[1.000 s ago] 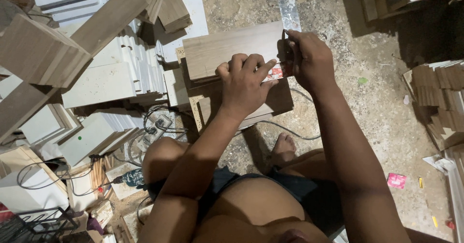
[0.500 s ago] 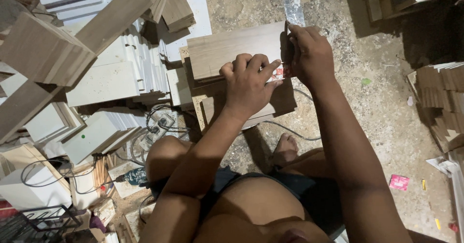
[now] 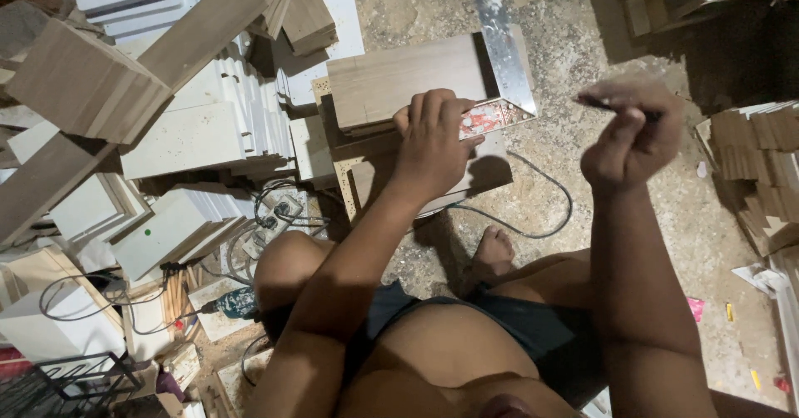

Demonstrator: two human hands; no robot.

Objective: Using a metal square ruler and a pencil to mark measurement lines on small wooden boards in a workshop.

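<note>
Now left hand (image 3: 433, 148) on square (image 3: 499, 44)

You sit over a rough concrete floor (image 3: 599, 177) dusted with sawdust. Left of it, stacked white panels (image 3: 208, 127) and tan wooden blocks (image 3: 83, 85) crowd together, with a power strip (image 3: 279, 214) and tangled cables just beside the panels. A black cable (image 3: 541, 218) loops across the floor. At the floor's right edge stand stacked wood offcuts (image 3: 757, 160); beyond them, upper right, deep shadow.
</note>
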